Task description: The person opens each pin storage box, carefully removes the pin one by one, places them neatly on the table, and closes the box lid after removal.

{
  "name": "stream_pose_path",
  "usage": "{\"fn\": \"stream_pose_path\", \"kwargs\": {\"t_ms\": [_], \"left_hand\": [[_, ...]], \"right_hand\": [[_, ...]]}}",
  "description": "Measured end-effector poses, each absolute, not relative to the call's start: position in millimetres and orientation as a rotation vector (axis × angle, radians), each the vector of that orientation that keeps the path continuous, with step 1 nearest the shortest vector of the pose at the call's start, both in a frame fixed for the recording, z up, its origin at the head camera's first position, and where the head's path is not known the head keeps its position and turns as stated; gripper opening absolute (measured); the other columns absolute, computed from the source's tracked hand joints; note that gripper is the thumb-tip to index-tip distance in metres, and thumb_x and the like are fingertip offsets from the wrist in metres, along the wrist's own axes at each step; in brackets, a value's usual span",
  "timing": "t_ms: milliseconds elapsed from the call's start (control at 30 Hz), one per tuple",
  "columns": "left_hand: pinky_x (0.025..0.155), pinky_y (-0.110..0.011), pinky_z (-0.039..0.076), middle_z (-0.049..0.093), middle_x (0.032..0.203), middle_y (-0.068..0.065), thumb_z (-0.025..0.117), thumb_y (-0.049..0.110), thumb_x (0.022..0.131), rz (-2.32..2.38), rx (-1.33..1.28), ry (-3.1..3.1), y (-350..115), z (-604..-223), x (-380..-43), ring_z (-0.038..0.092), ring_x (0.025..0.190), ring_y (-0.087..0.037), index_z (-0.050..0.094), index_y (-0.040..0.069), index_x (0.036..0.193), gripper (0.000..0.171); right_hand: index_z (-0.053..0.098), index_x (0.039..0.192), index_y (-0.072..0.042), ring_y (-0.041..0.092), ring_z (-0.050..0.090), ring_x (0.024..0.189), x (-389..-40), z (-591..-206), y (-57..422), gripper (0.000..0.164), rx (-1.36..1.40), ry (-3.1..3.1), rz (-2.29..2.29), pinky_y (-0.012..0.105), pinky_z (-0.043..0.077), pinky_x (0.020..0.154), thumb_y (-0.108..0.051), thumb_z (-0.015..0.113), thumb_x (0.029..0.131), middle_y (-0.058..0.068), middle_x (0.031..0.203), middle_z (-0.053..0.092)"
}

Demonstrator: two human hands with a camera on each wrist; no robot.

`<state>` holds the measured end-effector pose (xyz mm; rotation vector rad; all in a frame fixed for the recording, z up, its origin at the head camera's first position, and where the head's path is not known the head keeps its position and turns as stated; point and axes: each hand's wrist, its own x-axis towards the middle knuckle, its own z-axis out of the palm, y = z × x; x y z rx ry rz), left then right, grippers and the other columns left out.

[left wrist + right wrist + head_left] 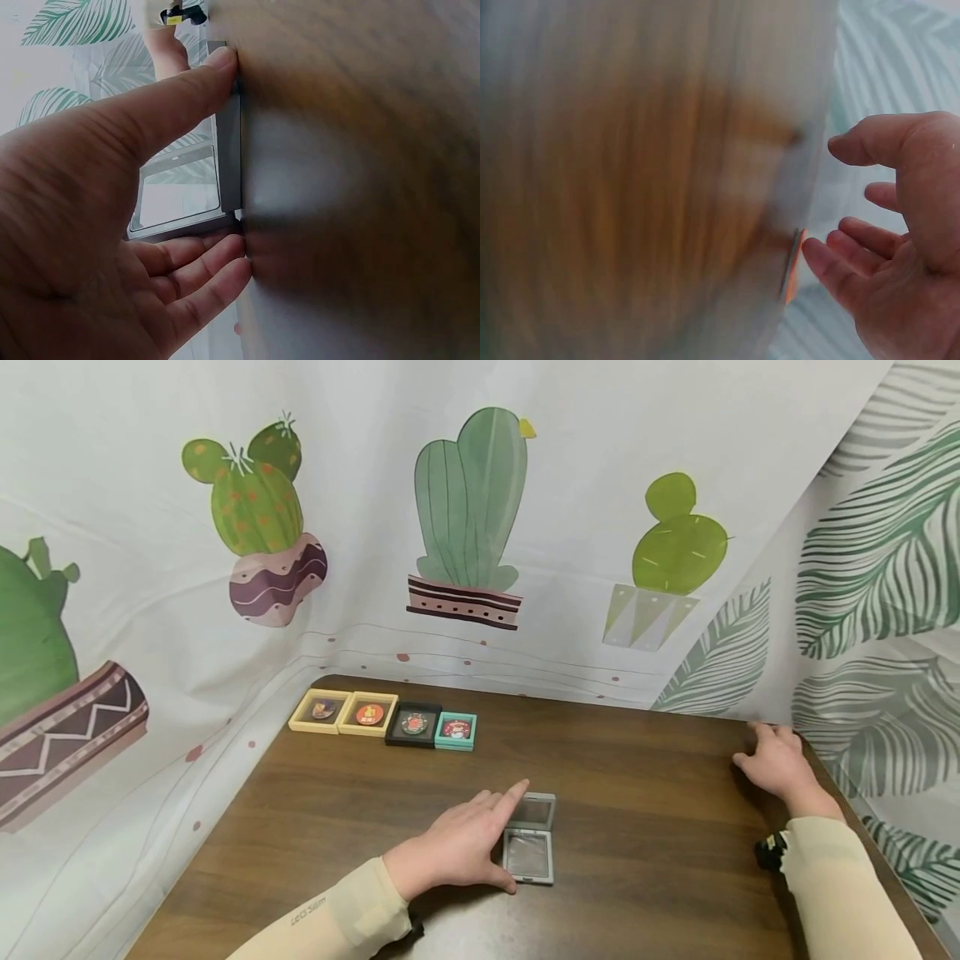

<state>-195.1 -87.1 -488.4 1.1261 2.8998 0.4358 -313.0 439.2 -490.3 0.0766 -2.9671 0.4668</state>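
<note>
A small grey hinged display case [528,857] with clear film panes lies unfolded on the table, its lid raised at the far side. My left hand [459,843] holds it from the left, thumb at the near end and fingers behind the lid. In the left wrist view the thumb lies along the edge of the case [229,142]. Far to the right, my right hand [783,764] reaches over the table's back right corner. Its thumb and fingers are spread. A thin flat piece with an orange edge [794,266] is near its fingertips; the head view does not show it.
At the back left of the wooden table [622,827] stands a row of framed round badges: two yellow cases [346,729], a black case [393,742] and a turquoise case [455,745]. A cloth printed with cacti [360,510] and leaves hangs behind the table.
</note>
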Motion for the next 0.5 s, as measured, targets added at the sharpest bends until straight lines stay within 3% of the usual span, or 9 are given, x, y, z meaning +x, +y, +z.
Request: {"fn": "stream_pose_path", "kwargs": {"t_ms": [500], "left_hand": [[0.09, -0.033, 0.048, 0.051, 0.137, -0.002, 0.082, 0.07, 0.058, 0.438, 1.132, 2.893, -86.1, -488.9, -195.5, 0.047, 0.118, -0.016, -0.001, 0.02, 0.159, 0.14]], "right_hand": [[0.039, 0.143, 0.004, 0.053, 0.03, 0.126, -303.8, -475.1, 354.3, 0.066, 0.313, -2.925, 0.569, 0.068, 0.034, 0.094, -0.025, 0.067, 0.091, 0.033, 0.136, 0.035]]}}
